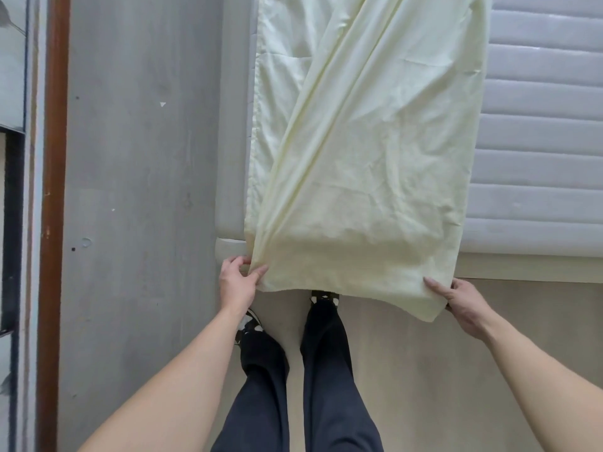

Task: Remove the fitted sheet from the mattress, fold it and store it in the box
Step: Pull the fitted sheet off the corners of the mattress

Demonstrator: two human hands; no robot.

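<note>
The pale yellow sheet (359,141) lies folded lengthwise along the mattress (538,125), its near end hanging over the mattress's foot. The left hand (238,282) and right hand (463,305) each pinch a near corner, likely keeping the edge taut to fold it.

Single head view; looks steeply down, close over mattress (538,125) foot; no second view.

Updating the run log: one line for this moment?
stage: folding | left hand: pinches sheet corner | right hand: grips other corner | mattress: bare
</note>
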